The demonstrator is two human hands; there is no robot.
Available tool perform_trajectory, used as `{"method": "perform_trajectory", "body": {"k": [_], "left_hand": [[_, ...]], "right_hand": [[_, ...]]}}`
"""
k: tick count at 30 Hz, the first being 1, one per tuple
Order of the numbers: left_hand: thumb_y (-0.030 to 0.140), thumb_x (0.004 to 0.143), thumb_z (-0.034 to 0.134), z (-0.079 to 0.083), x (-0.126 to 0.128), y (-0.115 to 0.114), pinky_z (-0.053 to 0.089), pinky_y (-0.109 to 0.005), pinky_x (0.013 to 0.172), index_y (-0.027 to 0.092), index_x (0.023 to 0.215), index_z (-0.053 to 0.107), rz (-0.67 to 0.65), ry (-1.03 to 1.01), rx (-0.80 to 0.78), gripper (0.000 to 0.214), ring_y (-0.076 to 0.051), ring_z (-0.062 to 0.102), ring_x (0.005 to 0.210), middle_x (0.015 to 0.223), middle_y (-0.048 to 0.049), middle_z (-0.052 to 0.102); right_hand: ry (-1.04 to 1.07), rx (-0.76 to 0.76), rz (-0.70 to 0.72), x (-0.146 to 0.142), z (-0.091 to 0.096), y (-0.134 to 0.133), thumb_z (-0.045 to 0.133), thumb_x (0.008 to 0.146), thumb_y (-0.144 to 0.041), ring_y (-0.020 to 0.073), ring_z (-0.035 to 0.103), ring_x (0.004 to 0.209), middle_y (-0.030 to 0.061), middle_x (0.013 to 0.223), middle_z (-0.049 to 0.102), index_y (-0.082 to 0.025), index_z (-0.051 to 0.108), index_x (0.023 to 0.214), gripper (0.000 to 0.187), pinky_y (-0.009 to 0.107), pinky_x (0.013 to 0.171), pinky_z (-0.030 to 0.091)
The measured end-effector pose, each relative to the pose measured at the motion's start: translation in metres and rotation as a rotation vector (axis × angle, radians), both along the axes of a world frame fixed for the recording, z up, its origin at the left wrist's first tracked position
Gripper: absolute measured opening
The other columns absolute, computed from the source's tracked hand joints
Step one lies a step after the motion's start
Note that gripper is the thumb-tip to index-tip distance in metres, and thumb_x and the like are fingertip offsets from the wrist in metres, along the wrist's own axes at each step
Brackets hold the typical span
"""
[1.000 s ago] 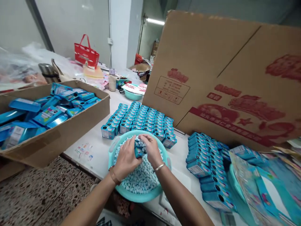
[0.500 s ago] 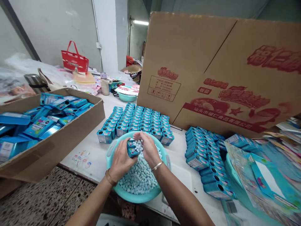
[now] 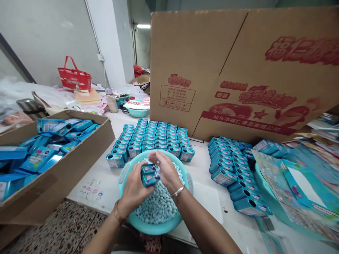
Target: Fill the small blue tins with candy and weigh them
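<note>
My left hand [image 3: 134, 187] grips two small blue tins [image 3: 148, 180] side by side above a turquoise basin [image 3: 156, 229]. Their ends face my right hand [image 3: 168, 173], which is cupped close against them with its fingers together. A few small pale candies [image 3: 157, 173] show between that palm and the tins. Many more pale blue candies [image 3: 157, 204] fill the basin below both hands. Beyond the basin, several rows of blue tins [image 3: 150, 135] stand upright with round dark holes in their tops.
At left, an open carton [image 3: 87, 148] holds jumbled blue tins. More tin rows [image 3: 233, 169] stand at right, beside a turquoise tub [image 3: 275, 208] with plastic wrappers. A large cardboard box [image 3: 201, 63] walls off the back. A white tray [image 3: 208, 199] lies right of the basin.
Fewer candies show between my right palm and the tins. The tins have tilted a little in my left hand. The whole view has shifted slightly.
</note>
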State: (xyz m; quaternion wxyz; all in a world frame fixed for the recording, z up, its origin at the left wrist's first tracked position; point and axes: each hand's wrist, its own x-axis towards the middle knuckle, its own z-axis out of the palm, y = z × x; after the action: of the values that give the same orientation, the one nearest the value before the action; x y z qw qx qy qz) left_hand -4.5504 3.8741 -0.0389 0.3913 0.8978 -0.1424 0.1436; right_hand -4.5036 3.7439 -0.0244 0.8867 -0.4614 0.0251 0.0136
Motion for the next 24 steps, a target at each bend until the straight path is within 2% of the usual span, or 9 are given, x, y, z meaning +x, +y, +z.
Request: {"method": "perform_trajectory", "body": {"k": [5,10,11,16,19,22,24], "left_hand": [[0.017,0.064,0.069,0.003,0.003,0.001,0.048,-0.045,0.099,0.021,0.124,0.047,-0.083,0.038,-0.017,0.064,-0.027,0.058,0.112,0.119,-0.0069,0.058],[0.025,0.065,0.075,0.002,-0.001,0.013,0.051,-0.048,0.093,0.021,0.125,0.044,-0.081,0.231,-0.217,0.067,-0.028,0.062,0.104,0.116,-0.0076,0.061],[0.026,0.066,0.076,0.001,-0.003,0.015,0.051,-0.048,0.093,0.022,0.126,0.042,-0.088,0.266,-0.26,0.069,-0.028,0.063,0.104,0.117,-0.0083,0.06],[0.03,0.066,0.079,-0.005,-0.014,0.013,0.048,-0.046,0.099,0.022,0.128,0.04,-0.111,0.298,-0.386,0.073,-0.028,0.06,0.112,0.127,-0.0099,0.055],[0.029,0.066,0.079,-0.007,-0.016,0.009,0.047,-0.045,0.099,0.022,0.127,0.04,-0.118,0.324,-0.438,0.072,-0.027,0.059,0.112,0.126,-0.0094,0.054],[0.027,0.067,0.078,-0.007,-0.02,0.014,0.047,-0.044,0.099,0.024,0.126,0.041,-0.161,0.351,-0.45,0.07,-0.027,0.058,0.113,0.127,-0.0086,0.053],[0.026,0.068,0.077,-0.004,-0.026,0.023,0.049,-0.044,0.097,0.026,0.128,0.039,-0.187,0.39,-0.428,0.071,-0.027,0.059,0.111,0.128,-0.0082,0.053]], "right_hand": [[-0.019,-0.006,0.073,-0.002,0.002,0.001,0.067,0.075,-0.06,0.0209,0.065,0.087,0.0051,0.084,0.072,-0.02,0.073,0.075,0.041,0.037,0.092,0.045],[-0.035,0.051,0.222,-0.002,0.008,-0.016,0.064,0.076,-0.064,0.022,0.065,0.092,0.0072,0.092,0.073,-0.019,0.073,0.082,0.047,0.036,0.092,0.044],[-0.018,0.07,0.212,-0.001,0.007,-0.018,0.065,0.076,-0.063,0.0216,0.065,0.092,0.0072,0.093,0.073,-0.019,0.073,0.083,0.046,0.036,0.091,0.044],[0.101,0.16,-0.059,0.001,-0.012,-0.003,0.072,0.072,-0.053,0.0158,0.061,0.07,0.0028,0.07,0.068,-0.019,0.07,0.071,0.034,0.031,0.076,0.047],[0.131,0.199,-0.13,-0.001,-0.018,0.009,0.074,0.071,-0.047,0.0151,0.06,0.069,0.0018,0.071,0.067,-0.02,0.069,0.073,0.028,0.03,0.075,0.048],[0.122,0.071,-0.108,-0.003,-0.022,0.003,0.065,0.078,-0.051,0.0175,0.063,0.075,0.0036,0.076,0.068,-0.02,0.069,0.079,0.031,0.033,0.081,0.049],[0.034,-0.15,-0.033,-0.005,-0.03,-0.014,0.057,0.083,-0.052,0.0208,0.064,0.085,0.0056,0.085,0.069,-0.021,0.069,0.088,0.034,0.038,0.088,0.048]]}}
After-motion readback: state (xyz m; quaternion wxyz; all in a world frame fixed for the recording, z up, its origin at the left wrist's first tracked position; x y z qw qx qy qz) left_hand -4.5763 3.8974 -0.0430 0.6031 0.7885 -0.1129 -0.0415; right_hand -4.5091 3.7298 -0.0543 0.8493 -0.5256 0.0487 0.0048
